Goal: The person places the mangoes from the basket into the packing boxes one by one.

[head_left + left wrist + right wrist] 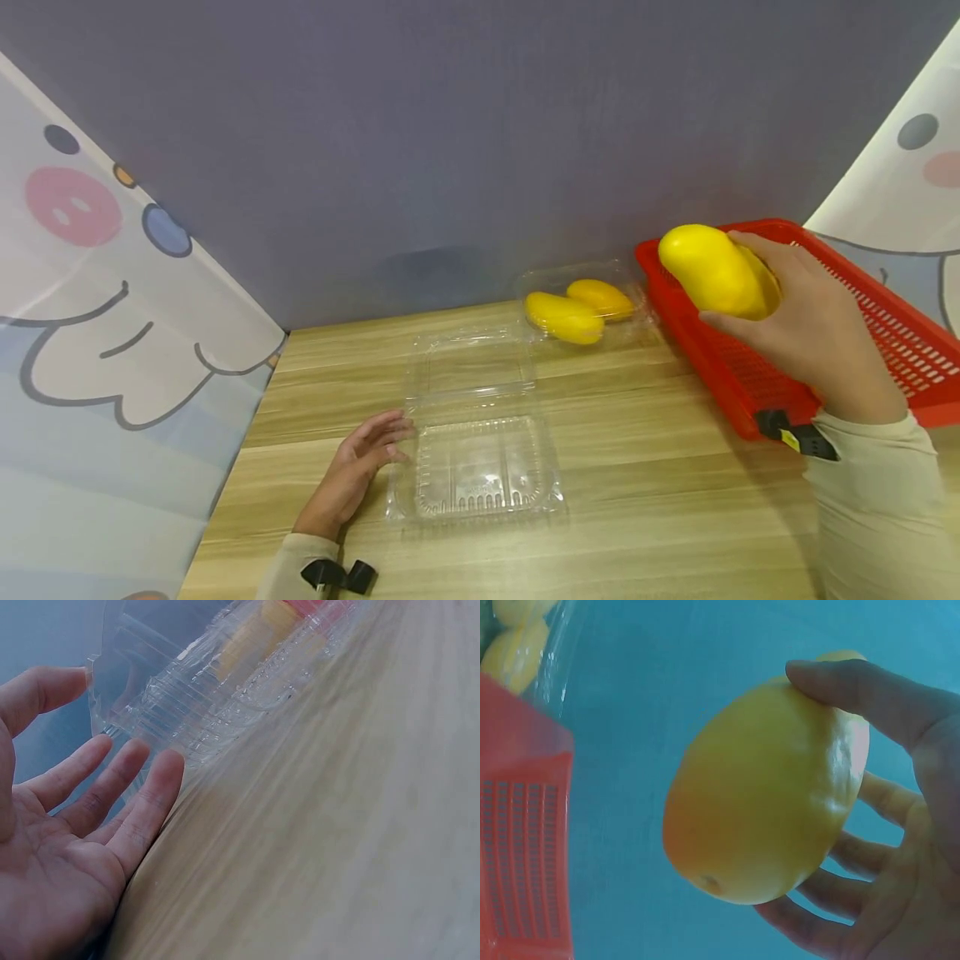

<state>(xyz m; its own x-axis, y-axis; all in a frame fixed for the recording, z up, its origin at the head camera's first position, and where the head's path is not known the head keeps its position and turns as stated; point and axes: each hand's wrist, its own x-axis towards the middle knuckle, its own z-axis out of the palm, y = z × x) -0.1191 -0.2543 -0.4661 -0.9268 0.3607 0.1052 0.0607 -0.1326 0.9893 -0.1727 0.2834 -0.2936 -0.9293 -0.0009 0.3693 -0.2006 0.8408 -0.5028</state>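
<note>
Biggest thing here is the wooden table (675,517), with a red basket (885,350) sitting along its right side by the wall. Near the front there's an open clear clamshell box (480,467), lid flipped back flat, nothing in it. A closed clamshell (581,304) sits further back, just beside the basket, with 2 yellow mangoes inside. The right hand (810,333) is up in the air above the basket's near end, fingers and thumb wrapped around 1 yellow mango (712,271), looks like a secure carry grip. The left hand (360,467) lies on the table with fingers straight and relaxed, tips at the open box's left edge, probably to keep it from sliding.
</note>
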